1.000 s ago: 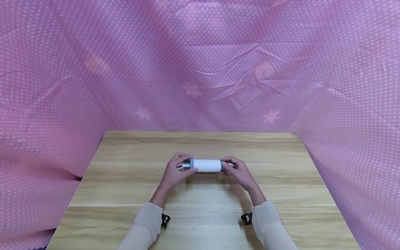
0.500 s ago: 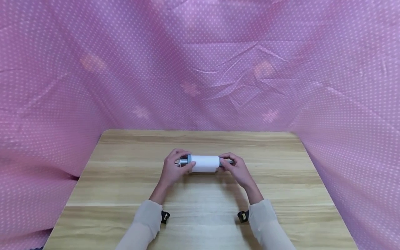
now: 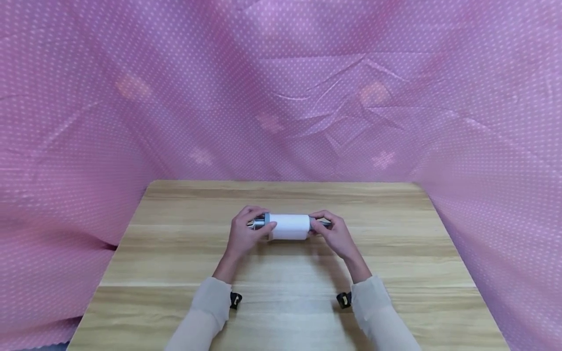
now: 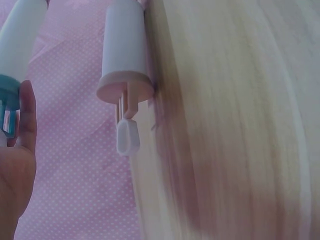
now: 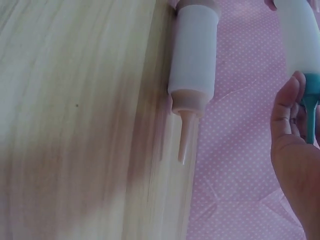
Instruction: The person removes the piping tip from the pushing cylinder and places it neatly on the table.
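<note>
Both hands hold a white-barrelled syringe with teal ends (image 3: 290, 222) level above the table. My left hand (image 3: 243, 233) grips its plunger end, thumb in front along the barrel. The nozzle end sits between thumb and fingers of my right hand (image 3: 338, 236); in the right wrist view its teal tapered nozzle (image 5: 310, 117) runs down past the fingers. A second, similar syringe with beige ends (image 4: 125, 45) lies on the wood just below, a pale loop handle (image 4: 128, 136) at one end and a beige nozzle (image 5: 187, 135) at the other. In the head view the held syringe mostly covers it.
A wood-grain table (image 3: 281, 302) lies under both arms. Pink dotted cloth (image 3: 281, 97) hangs behind it and along both sides. Black wrist cameras (image 3: 235, 300) sit at the cuffs of the light sleeves.
Both hands have raised the teal-ended syringe a little, away from me. More of the beige-ended syringe now shows beneath it. The hold at both ends looks the same.
</note>
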The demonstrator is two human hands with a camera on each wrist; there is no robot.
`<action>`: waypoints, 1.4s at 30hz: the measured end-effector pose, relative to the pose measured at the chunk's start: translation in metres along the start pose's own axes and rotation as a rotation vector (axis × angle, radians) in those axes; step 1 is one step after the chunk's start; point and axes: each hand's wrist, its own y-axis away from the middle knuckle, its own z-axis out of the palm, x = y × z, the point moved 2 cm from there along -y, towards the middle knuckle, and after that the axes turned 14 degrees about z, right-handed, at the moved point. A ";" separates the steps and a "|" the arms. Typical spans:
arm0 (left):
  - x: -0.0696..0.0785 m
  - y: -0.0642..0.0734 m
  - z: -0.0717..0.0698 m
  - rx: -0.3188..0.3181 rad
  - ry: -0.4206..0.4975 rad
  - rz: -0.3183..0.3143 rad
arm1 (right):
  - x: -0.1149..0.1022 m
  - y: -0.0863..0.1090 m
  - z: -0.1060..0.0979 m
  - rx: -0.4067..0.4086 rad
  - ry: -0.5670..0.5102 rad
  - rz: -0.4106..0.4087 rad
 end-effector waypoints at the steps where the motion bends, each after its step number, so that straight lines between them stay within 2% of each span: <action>1: 0.005 -0.001 0.000 0.004 0.002 -0.014 | 0.000 0.000 0.000 -0.002 -0.001 -0.017; 6: 0.005 -0.002 -0.001 0.015 -0.014 -0.062 | -0.004 -0.001 0.002 -0.016 0.014 -0.101; 9: 0.000 -0.001 -0.002 0.013 -0.005 -0.058 | -0.007 0.000 0.001 -0.022 0.034 -0.100; 15: 0.002 0.000 -0.005 0.015 0.014 -0.019 | -0.009 0.000 -0.002 -0.016 0.042 -0.049; 20: 0.004 0.001 -0.006 0.016 0.005 0.015 | -0.008 -0.001 -0.002 0.014 0.042 0.034; 23: 0.003 0.002 -0.006 0.023 0.000 0.016 | -0.006 -0.001 -0.002 -0.003 0.046 0.092; 27: 0.001 0.002 -0.002 0.017 0.015 0.009 | -0.004 -0.002 -0.002 -0.049 0.059 0.119; 32: 0.001 0.003 0.001 0.016 0.038 -0.004 | -0.005 0.001 -0.007 -0.125 0.055 0.077; 37: 0.003 0.003 0.000 0.011 0.010 -0.019 | -0.008 0.004 -0.010 -0.175 0.044 0.014; 40: 0.010 0.002 0.000 0.000 0.005 -0.026 | -0.009 0.005 -0.011 -0.192 0.002 0.004; 42: 0.019 0.001 -0.001 -0.003 0.014 -0.026 | -0.009 0.006 -0.011 -0.200 -0.022 0.004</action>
